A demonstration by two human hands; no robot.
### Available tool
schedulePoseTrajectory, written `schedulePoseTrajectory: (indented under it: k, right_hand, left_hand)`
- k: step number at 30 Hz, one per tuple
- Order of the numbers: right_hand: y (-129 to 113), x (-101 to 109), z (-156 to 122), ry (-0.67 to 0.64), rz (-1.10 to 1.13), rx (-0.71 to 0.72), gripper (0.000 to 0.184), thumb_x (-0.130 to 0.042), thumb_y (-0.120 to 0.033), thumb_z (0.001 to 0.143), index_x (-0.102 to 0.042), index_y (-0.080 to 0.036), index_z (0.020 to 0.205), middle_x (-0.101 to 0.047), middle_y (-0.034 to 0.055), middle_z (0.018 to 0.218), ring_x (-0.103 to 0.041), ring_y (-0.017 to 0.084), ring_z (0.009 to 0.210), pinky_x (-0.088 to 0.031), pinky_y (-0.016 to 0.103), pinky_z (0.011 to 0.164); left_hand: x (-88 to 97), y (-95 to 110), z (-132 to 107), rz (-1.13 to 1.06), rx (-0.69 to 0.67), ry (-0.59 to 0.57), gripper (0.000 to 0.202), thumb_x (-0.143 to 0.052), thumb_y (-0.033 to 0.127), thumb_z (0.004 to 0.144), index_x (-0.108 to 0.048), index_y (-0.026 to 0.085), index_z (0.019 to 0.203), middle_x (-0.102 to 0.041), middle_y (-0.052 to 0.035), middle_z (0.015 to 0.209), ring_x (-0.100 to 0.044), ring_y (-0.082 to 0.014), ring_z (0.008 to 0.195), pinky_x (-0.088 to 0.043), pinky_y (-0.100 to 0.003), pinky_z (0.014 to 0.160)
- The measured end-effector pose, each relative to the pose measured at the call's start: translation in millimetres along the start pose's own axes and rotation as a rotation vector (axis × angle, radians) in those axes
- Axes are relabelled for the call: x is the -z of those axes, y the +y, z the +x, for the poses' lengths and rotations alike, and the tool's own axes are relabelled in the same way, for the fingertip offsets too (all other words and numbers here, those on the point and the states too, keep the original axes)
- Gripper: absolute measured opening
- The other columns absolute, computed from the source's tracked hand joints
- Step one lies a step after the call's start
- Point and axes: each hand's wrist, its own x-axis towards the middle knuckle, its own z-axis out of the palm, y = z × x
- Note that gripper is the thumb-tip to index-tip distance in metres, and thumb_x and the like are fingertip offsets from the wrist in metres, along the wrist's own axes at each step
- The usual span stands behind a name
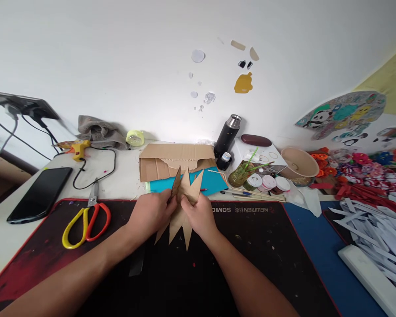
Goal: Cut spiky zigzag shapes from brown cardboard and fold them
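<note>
1. Two-handed pinch: left hand (pixel 152 213) and right hand (pixel 199 215) both curled tight round the middle of the spiky cardboard cutout (pixel 188 185), nothing else in either
2. Held just above the black mat (pixel 251 246), with spikes up and down and one left flap bent upward
3. Looks fully cut out already, going by the scissors (pixel 86 220) parked untouched on the left
4. Folding seemingly only partway; glue gun (pixel 79 147) by the wall not picked up yet, leftover cardboard sheet (pixel 174 160) right behind

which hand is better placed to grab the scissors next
Left, probably. The scissors lie on the mat left of the left hand, while the right hand sits farther off, and both grip the cardboard cutout.
</note>
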Motion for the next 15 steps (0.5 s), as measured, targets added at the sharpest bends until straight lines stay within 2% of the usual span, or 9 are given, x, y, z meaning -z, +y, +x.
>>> schedulePoseTrajectory:
  k: [2, 8, 12, 15]
  right_hand:
    - [-0.8, 0.5, 0.6, 0.008, 0.014, -0.018, 0.024, -0.074, -0.039, 0.086, -0.080, -0.023, 0.103, -0.085, 0.0107, 0.110, -0.079, 0.034, 0.106, -0.060, 0.044, 0.094]
    - [-8.5, 7.9, 1.4, -0.041, 0.142, -0.029, 0.029, -0.073, -0.045, 0.086, -0.079, -0.020, 0.101, -0.086, 0.0107, 0.107, -0.080, 0.033, 0.101, -0.061, 0.042, 0.089]
    - [-9.4, 10.4, 1.5, -0.063, 0.191, -0.055, 0.030, -0.077, -0.046, 0.084, -0.079, -0.020, 0.099, -0.086, 0.0111, 0.104, -0.080, 0.034, 0.101, -0.062, 0.043, 0.087]
    - [-8.6, 10.3, 0.7, -0.100, 0.248, -0.093, 0.033, -0.079, -0.048, 0.084, -0.078, -0.021, 0.101, -0.085, 0.0114, 0.109, -0.080, 0.035, 0.104, -0.062, 0.043, 0.088]
  left_hand:
    - [-2.3, 0.6, -0.1, -0.013, -0.004, -0.011, 0.033, -0.037, 0.048, 0.099, -0.045, 0.026, 0.075, -0.067, -0.0098, 0.070, -0.060, -0.0258, 0.064, -0.028, -0.036, 0.062]
    - [1.4, -4.7, 3.2, -0.397, -0.061, -0.153, 0.041, -0.039, 0.058, 0.097, -0.054, 0.024, 0.079, -0.068, -0.0054, 0.076, -0.061, -0.0240, 0.072, -0.041, -0.034, 0.068]
    - [3.9, -8.1, 3.9, -0.611, 0.017, -0.312, 0.051, -0.045, 0.069, 0.091, -0.062, 0.021, 0.082, -0.069, -0.0045, 0.081, -0.062, -0.0244, 0.077, -0.048, -0.035, 0.071]
    - [5.9, -7.6, 3.5, -0.638, 0.048, -0.316, 0.050, -0.050, 0.069, 0.088, -0.062, 0.021, 0.081, -0.069, -0.0043, 0.080, -0.062, -0.0246, 0.077, -0.048, -0.035, 0.070]
